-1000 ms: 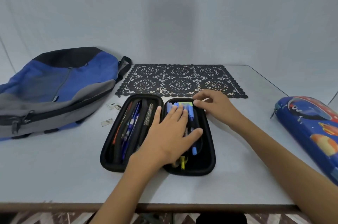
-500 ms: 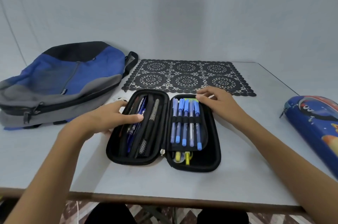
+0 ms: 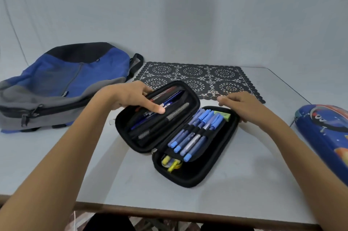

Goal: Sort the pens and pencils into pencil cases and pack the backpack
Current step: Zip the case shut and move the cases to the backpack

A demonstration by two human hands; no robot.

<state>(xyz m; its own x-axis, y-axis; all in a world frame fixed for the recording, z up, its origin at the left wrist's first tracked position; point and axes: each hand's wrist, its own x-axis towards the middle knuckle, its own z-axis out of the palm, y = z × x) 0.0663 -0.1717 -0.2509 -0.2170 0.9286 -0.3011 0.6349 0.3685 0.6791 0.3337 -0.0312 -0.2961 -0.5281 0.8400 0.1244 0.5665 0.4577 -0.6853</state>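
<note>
head view | black pencil case (image 3: 188, 178) centre frame, open on table (image 3: 56, 164), left half tilted up | left hand (image 3: 130, 97) gripping that half, thumb across contents, fingers hidden behind | right hand (image 3: 243, 106) curled over far-right rim, fingertips unclear | backpack (image 3: 56, 83) upper left | printed case (image 3: 323, 132) cut off at right edge

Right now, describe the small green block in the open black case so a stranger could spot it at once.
An open black pencil case lies in the middle of the table. Its right half holds a row of blue pens; at their far end, by the right hand, sits the green block. It alone is green and squat, not long and blue.
</note>
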